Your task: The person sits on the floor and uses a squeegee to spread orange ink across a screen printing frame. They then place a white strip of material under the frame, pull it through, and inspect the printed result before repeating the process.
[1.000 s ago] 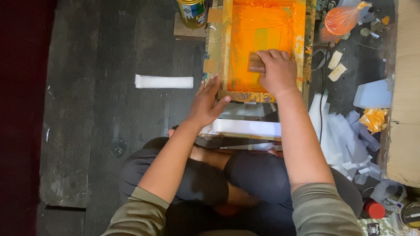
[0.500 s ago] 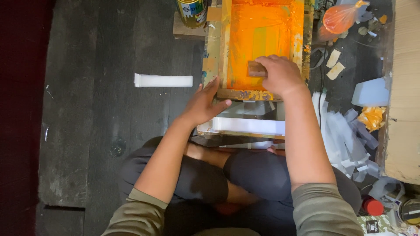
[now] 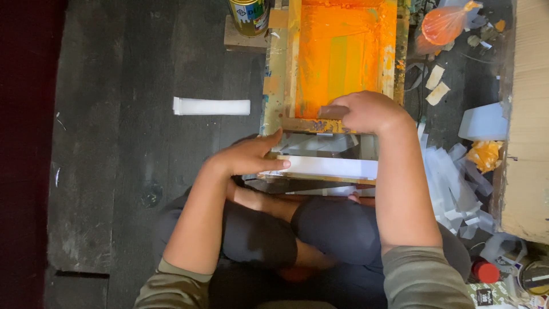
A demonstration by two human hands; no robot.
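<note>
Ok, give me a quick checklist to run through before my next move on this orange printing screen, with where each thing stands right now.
1. Right hand grips the squeegee at the near end of the screen frame: ok.
2. Left hand rests on the white strip below the frame: ok.
3. Orange ink covers the mesh: ok.
4. Strip lined up squarely under the screen: cannot tell, the frame hides part of it.
5. Paint can stands upright beside the frame's far corner: ok.
6. Spare white strip stack lies apart on the dark floor, free of ink: ok.
</note>
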